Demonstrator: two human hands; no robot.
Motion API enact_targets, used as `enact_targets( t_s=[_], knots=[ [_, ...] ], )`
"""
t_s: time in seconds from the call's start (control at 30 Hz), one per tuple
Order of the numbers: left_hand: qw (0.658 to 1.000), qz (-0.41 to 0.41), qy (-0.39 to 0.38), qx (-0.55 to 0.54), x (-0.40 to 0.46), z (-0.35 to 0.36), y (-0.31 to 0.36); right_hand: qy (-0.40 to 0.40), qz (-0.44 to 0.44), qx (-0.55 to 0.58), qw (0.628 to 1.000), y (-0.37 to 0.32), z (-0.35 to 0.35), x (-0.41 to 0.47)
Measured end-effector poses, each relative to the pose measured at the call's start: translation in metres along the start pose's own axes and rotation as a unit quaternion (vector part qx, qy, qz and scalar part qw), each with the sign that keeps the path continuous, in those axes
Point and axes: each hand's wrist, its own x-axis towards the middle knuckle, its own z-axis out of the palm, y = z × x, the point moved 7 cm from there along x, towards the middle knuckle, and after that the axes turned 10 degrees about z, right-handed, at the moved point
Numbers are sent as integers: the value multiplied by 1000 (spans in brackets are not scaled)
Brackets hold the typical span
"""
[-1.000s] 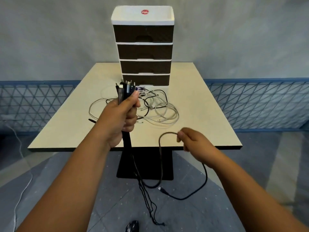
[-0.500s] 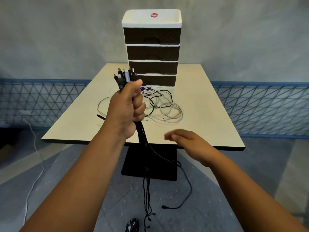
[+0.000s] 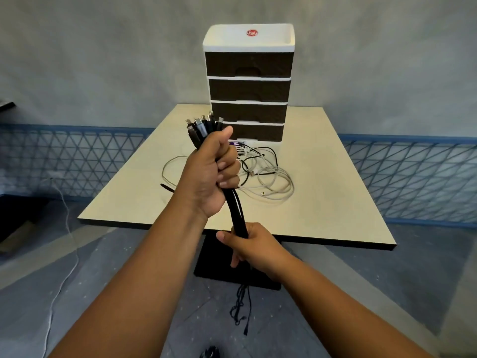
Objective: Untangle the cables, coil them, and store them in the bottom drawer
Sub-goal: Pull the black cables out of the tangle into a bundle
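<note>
Two hands hold black cables (image 3: 236, 210)
Left hand (image 3: 210, 174) squeezes them, plugs above its fingers; right hand (image 3: 249, 245) grips lower (ends dangle below).

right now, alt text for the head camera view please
The left hand grips a bundle of black cables upright by their plug ends, while the right hand grips the same bundle lower down. Behind, a pale table holds loose tangled cables before a four-drawer unit.

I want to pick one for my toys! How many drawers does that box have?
4, stacked in the box on the table: top, second, third, bottom. All are closed.
</note>
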Motion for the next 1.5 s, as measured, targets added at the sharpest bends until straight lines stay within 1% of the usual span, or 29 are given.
enact_targets(
  t_s=[0.13, 0.27, 0.4, 0.5, 0.57, 0.6, 0.63, 0.67, 0.7, 0.73, 0.77, 0.83, 0.97, 1.1, 1.23, 1.27, 1.33, 1.5],
  knots=[
    [999, 33, 22, -19, 15, -29, 34, -40, 44, -24, 998, 30, 22, 13],
    [997, 29, 65, -42, 33, -66, 48, -60, 5, -69, 996, 32, 33, 33],
    [996, 9, 69, -57, 58, -95, 46, -73, -8, -47, 996, 19, 30, 67],
    [996, -12, 69, -60, 83, -114, 42, -46, 0, 17, 999, 3, 15, 99],
    [994, -32, 80, -61, 104, -131, 41, 2, 18, 45, 999, -6, 2, 124],
    [993, -41, 88, -60, 115, -140, 40, 42, 19, 33, 998, -11, -6, 136],
    [993, -49, 96, -57, 125, -149, 40, 94, 14, -14, 995, -14, -15, 147],
    [992, -58, 101, -55, 136, -157, 39, 143, 7, -92, 985, -17, -25, 158],
    [991, -68, 103, -52, 146, -165, 38, 181, 1, -179, 967, -19, -32, 168],
    [990, -79, 105, -51, 156, -172, 36, 204, -6, -255, 945, -22, -37, 177],
    [989, -88, 107, -49, 165, -179, 33, 214, -8, -308, 927, -22, -41, 184],
    [987, -107, 109, -48, 181, -188, 27, 209, -3, -382, 900, -20, -45, 197],
    [984, -141, 100, -50, 205, -203, 12, 195, 6, -457, 868, -25, -47, 210],
    [981, -169, 78, -56, 221, -212, 1, 177, 17, -489, 854, -32, -52, 217],
    [976, -195, 69, -61, 229, -215, -9, 157, 29, -542, 825, -41, -55, 222],
    [976, -200, 66, -59, 231, -215, -11, 158, 25, -539, 827, -43, -57, 221],
    [975, -206, 57, -53, 233, -213, -13, 168, 16, -496, 852, -50, -63, 217],
    [978, -205, 20, -46, 238, -202, -11, 263, 13, -305, 915, -100, -111, 205]
  ],
)
